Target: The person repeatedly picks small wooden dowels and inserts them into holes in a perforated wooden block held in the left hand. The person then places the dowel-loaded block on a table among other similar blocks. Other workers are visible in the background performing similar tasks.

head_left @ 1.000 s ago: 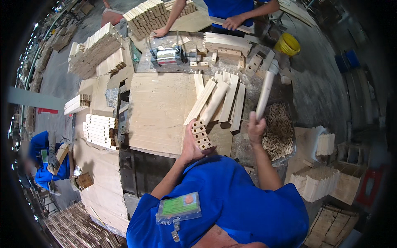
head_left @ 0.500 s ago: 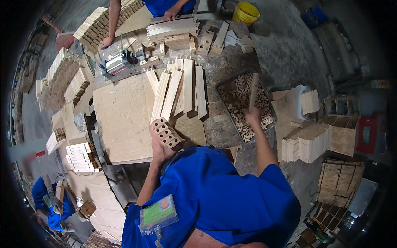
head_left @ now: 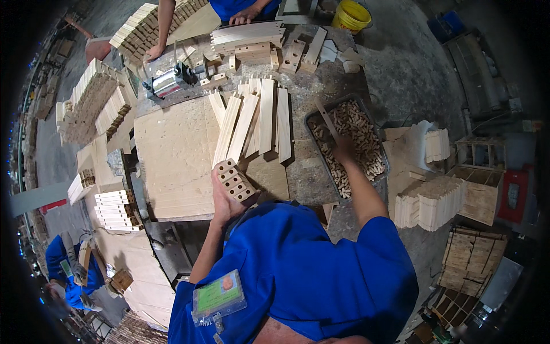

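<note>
My left hand (head_left: pixel 224 198) is wrapped round a stack of wooden bars (head_left: pixel 236 182), their ends with round drilled holes facing up. The stack is at the table's near edge, touching or close to the lower ends of loose pale wooden strips (head_left: pixel 267 117). Over on the right, my right hand (head_left: pixel 344 151) is closed on a flat stick-like tool (head_left: pixel 326 117), whose far end points up and left. That hand is over a dark tray (head_left: pixel 314 129) full of short wooden dowels (head_left: pixel 366 155). Whether its fingers also hold dowels is hidden.
A metal clamp-like cylinder (head_left: pixel 167 84) lies on the table behind a cardboard sheet (head_left: pixel 177 155). Across the table a co-worker's hands (head_left: pixel 246 15) rest near stacked strips (head_left: pixel 246 35). More strip stacks (head_left: pixel 438 200) stand right; a yellow bucket (head_left: pixel 351 16) is at the back.
My right hand has moved slightly nearer and left over the tray, and the stick has swung from upright to leaning left. My left hand keeps hold of the drilled bars.
</note>
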Tool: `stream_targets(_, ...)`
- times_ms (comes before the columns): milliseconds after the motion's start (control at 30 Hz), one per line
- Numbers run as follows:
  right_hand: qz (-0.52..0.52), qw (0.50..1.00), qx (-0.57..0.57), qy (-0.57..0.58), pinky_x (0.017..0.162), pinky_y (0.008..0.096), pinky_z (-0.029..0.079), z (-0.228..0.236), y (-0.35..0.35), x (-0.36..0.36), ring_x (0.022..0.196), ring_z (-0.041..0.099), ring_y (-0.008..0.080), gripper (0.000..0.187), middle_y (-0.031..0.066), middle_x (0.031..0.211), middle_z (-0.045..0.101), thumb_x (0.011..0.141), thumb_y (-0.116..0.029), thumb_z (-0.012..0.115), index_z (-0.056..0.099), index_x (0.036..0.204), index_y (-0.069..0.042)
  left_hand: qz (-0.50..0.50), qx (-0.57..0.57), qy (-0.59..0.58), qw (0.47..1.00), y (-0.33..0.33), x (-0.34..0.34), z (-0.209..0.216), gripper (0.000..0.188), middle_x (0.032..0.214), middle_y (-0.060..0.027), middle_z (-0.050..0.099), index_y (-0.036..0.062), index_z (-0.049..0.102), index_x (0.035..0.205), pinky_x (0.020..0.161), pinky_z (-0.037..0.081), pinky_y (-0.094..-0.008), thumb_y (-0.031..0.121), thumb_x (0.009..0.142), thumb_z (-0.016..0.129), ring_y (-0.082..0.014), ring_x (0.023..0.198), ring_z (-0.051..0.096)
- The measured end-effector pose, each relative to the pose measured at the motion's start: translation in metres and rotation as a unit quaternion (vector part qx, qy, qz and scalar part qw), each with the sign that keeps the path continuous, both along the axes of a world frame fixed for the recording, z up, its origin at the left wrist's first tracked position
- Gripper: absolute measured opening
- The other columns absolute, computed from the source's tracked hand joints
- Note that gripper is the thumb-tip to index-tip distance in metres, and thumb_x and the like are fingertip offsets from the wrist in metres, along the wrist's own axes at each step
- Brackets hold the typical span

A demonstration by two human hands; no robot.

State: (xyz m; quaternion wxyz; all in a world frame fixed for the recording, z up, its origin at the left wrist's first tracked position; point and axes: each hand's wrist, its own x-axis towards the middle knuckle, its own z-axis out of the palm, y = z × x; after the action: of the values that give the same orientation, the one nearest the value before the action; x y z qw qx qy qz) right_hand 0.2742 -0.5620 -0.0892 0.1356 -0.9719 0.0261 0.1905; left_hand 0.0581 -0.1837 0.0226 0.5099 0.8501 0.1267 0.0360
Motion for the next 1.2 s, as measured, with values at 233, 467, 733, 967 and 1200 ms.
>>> stream_targets(233, -0.215, 0.954, 0.204, 0.054, 0.093, 0.0486, 0.059, 0.008, -0.018, -0.015, 0.109, 0.072, 0.0359, 0.038, 0.0211, 0.116, 0.074, 0.101, -0.011, 0.07, 0.067, 0.137, -0.001, 0.008, -0.073, -0.021, 0.997, 0.004, -0.006, -0.018, 0.107, 0.128, -0.008, 0.063, 0.0075, 0.033, 0.147, 0.105, 0.053, -0.0399, 0.03, 0.068, 0.102, -0.021, 0.114, 0.063)
stream_targets(467, -0.152, 0.972, 0.176, -0.043, 0.088, 0.0484, 0.061, 0.013, -0.045, -0.018, 0.093, 0.076, 0.0361, 0.039, 0.0186, 0.104, 0.075, 0.101, -0.016, 0.074, 0.068, 0.134, 0.002, 0.034, -0.331, 0.003, 0.943, 0.001, 0.001, -0.009, 0.066, 0.124, -0.0078, 0.066, 0.0118, 0.046, 0.14, 0.099, 0.059, -0.0465, 0.048, 0.092, 0.073, -0.025, 0.11, 0.068)
stream_targets(733, -0.067, 0.998, 0.0, -0.008, 0.095, 0.0538, 0.058, -0.004, 0.008, -0.017, 0.114, 0.073, 0.0426, 0.032, 0.025, 0.119, 0.076, 0.1, -0.014, 0.072, 0.072, 0.127, 0.004, 0.125, -0.439, 0.0, 0.89, -0.002, 0.0, -0.026, 0.066, 0.116, -0.0075, 0.069, 0.0134, 0.06, 0.131, 0.095, 0.061, -0.0532, 0.072, 0.109, 0.037, -0.0284, 0.106, 0.07)
stream_targets(967, -0.256, 0.893, 0.37, 0.013, 0.079, 0.0372, 0.061, 0.039, 0.027, -0.036, 0.087, 0.076, 0.0204, 0.025, 0.0127, 0.1, 0.077, 0.098, -0.009, 0.074, 0.073, 0.121, 0.002, 0.035, -0.235, -0.058, 0.97, -0.012, 0.003, 0.005, 0.066, 0.127, -0.0065, 0.059, 0.0126, 0.045, 0.14, 0.094, 0.061, -0.0488, 0.048, 0.095, 0.078, -0.0242, 0.11, 0.065)
stream_targets(1200, 0.059, 0.884, 0.463, -0.03, 0.073, 0.0302, 0.056, 0.156, 0.111, -0.063, 0.081, 0.069, 0.0096, 0.015, 0.005, 0.091, 0.075, 0.097, -0.009, 0.074, 0.077, 0.109, 0.0, 0.036, -0.068, -0.099, 0.992, -0.007, 0.005, 0.012, 0.095, 0.12, -0.0169, 0.06, 0.0035, 0.048, 0.142, 0.101, 0.052, -0.0433, 0.03, 0.067, 0.101, -0.0332, 0.114, 0.062)
